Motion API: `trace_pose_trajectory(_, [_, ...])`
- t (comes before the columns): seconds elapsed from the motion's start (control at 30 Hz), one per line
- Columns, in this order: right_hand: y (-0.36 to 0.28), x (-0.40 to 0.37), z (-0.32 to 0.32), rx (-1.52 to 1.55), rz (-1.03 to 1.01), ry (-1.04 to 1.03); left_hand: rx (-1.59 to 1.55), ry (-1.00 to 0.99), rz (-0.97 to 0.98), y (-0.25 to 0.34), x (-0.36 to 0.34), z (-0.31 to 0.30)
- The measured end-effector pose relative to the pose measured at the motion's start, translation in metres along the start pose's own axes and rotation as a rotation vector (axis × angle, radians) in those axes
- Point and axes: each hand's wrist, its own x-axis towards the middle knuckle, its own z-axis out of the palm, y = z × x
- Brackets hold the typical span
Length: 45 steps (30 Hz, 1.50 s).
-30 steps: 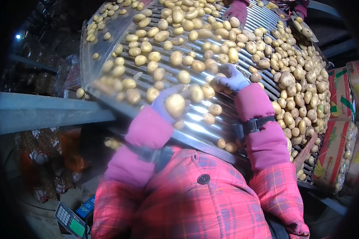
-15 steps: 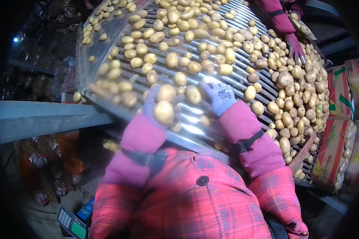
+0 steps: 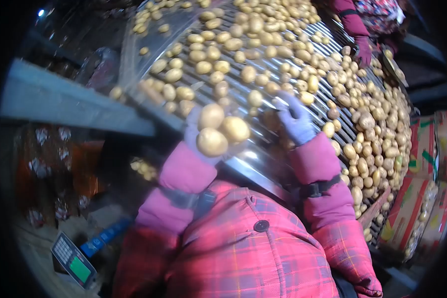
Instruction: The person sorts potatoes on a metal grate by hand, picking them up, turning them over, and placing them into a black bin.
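In my gloved left hand [image 3: 192,130], palm up near the metal edge, rest three potatoes [image 3: 212,142], a cluster of pale, smooth ones. My gloved right hand [image 3: 295,120] is over the slatted metal rack [image 3: 251,131], fingers stretched out and apart, with no potato visible in its grasp. Close to its fingertips lies a single potato [image 3: 255,98], and a darker, blurred potato [image 3: 271,120] is partly hidden beside the hand. Many more potatoes are spread across the bars beyond both hands.
A dense potato heap [image 3: 377,134] covers the right side. At the upper right is another person's gloved hand [image 3: 363,52]. Cardboard boxes [image 3: 407,211] stand at right. A blue-grey beam [image 3: 74,102] crosses at left, above a scale with a green display [image 3: 74,260].
My left hand now holds three potatoes where two showed before. My right hand has drawn away from it toward the right. The camera view has shifted and turned.
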Motion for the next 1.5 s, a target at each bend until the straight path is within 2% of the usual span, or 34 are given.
trace_pose_trajectory(0.03, [0.035,0.015,-0.022,-0.627,-0.203,0.088,-0.079,-0.137,0.022,0.000,-0.008,0.006])
trace_pose_trajectory(0.07, [0.041,0.013,-0.026,-0.772,-0.142,-0.005,-0.049,-0.123,0.036,0.003,-0.017,0.004])
trace_pose_trajectory(0.1, [0.046,0.011,-0.019,-0.742,-0.058,-0.143,-0.019,-0.110,0.048,0.007,-0.024,0.003])
trace_pose_trajectory(0.17, [0.040,0.003,0.000,-1.183,-0.072,-0.228,-0.026,-0.100,0.108,0.015,-0.035,-0.003])
trace_pose_trajectory(0.2, [0.042,0.008,0.006,-1.271,-0.040,-0.258,-0.070,-0.148,0.103,0.018,-0.043,-0.008])
trace_pose_trajectory(0.23, [0.048,0.010,0.012,-1.328,-0.106,-0.206,-0.112,-0.195,0.098,0.022,-0.053,-0.011])
trace_pose_trajectory(0.27, [0.050,0.012,0.013,-1.310,-0.122,-0.204,-0.117,-0.191,0.133,0.026,-0.064,-0.021])
trace_pose_trajectory(0.3, [0.048,0.015,0.014,-1.292,-0.141,-0.199,-0.179,-0.100,0.169,0.030,-0.075,-0.036])
trace_pose_trajectory(0.33, [0.039,0.017,0.014,-1.219,-0.064,-0.244,-0.242,-0.016,0.207,0.034,-0.088,-0.045])
trace_pose_trajectory(0.37, [0.030,0.020,0.012,-1.147,0.007,-0.291,-0.094,0.149,0.368,0.034,-0.106,-0.045])
trace_pose_trajectory(0.43, [0.068,0.032,-0.011,-0.417,0.231,-0.338,-0.167,0.200,0.510,0.038,-0.136,-0.077])
trace_pose_trajectory(0.47, [0.051,0.025,0.001,-0.215,0.201,-0.439,-0.014,0.322,0.618,0.040,-0.147,-0.106])
trace_pose_trajectory(0.5, [0.023,0.013,0.017,-0.011,0.179,-0.528,-0.025,0.323,0.652,0.042,-0.161,-0.123])
trace_pose_trajectory(0.57, [-0.020,-0.010,0.060,0.092,0.336,-0.731,-0.104,0.514,0.771,0.045,-0.186,-0.150])
trace_pose_trajectory(0.63, [-0.032,-0.029,0.109,0.238,0.343,-1.053,-0.078,0.438,0.756,0.047,-0.211,-0.187])
trace_pose_trajectory(0.67, [-0.026,-0.037,0.135,0.176,0.343,-1.130,-0.024,0.358,0.826,0.045,-0.216,-0.207])
trace_pose_trajectory(0.77, [0.023,-0.048,0.199,0.134,0.473,-1.400,0.045,0.321,0.941,0.038,-0.233,-0.203])
trace_pose_trajectory(0.8, [0.056,-0.037,0.226,0.168,0.358,-1.424,-0.071,0.352,0.802,0.034,-0.246,-0.183])
trace_pose_trajectory(0.83, [0.076,-0.026,0.255,0.205,0.254,-1.447,-0.015,0.034,0.950,0.044,-0.237,-0.221])
trace_pose_trajectory(0.9, [-0.019,-0.019,0.298,0.431,0.719,-1.152,-0.091,0.240,0.895,0.037,-0.247,-0.197])
trace_pose_trajectory(0.97, [-0.066,-0.017,0.326,0.883,0.712,-0.849,-0.098,0.382,0.939,0.038,-0.250,-0.185])
trace_pose_trajectory(1.03, [-0.093,-0.012,0.324,0.563,0.557,-0.899,0.020,0.432,0.897,0.044,-0.251,-0.187])
trace_pose_trajectory(1.07, [-0.085,-0.017,0.315,0.314,0.217,-1.030,-0.078,0.427,0.908,0.044,-0.251,-0.179])
trace_pose_trajectory(1.1, [-0.044,-0.003,0.311,0.566,0.540,-1.145,-0.178,0.416,0.918,0.044,-0.248,-0.174])
trace_pose_trajectory(1.13, [-0.026,0.000,0.296,0.428,0.440,-1.177,-0.146,0.506,0.958,0.046,-0.244,-0.173])
trace_pose_trajectory(1.17, [-0.008,-0.002,0.277,0.295,0.342,-1.203,-0.148,0.503,0.957,0.046,-0.243,-0.180])
trace_pose_trajectory(1.23, [0.038,-0.002,0.245,-0.070,0.000,-1.213,-0.144,0.417,0.906,0.047,-0.241,-0.208])
trace_pose_trajectory(1.27, [0.047,-0.011,0.230,0.005,0.162,-1.132,-0.114,0.399,0.929,0.049,-0.237,-0.219])
trace_pose_trajectory(1.3, [0.052,-0.023,0.217,0.082,0.321,-1.042,-0.099,0.380,0.842,0.051,-0.240,-0.221])
trace_pose_trajectory(1.33, [0.007,-0.043,0.208,0.353,0.579,-0.916,-0.112,0.273,0.848,0.055,-0.237,-0.233])
trace_pose_trajectory(1.37, [0.005,-0.042,0.207,0.530,0.736,-0.980,-0.128,0.166,0.854,0.059,-0.231,-0.227])
trace_pose_trajectory(1.47, [-0.014,-0.055,0.187,0.395,0.661,-0.882,-0.184,0.312,0.812,0.058,-0.223,-0.199])
trace_pose_trajectory(1.5, [-0.017,-0.056,0.189,0.253,0.567,-0.906,-0.212,0.392,0.816,0.057,-0.220,-0.187])
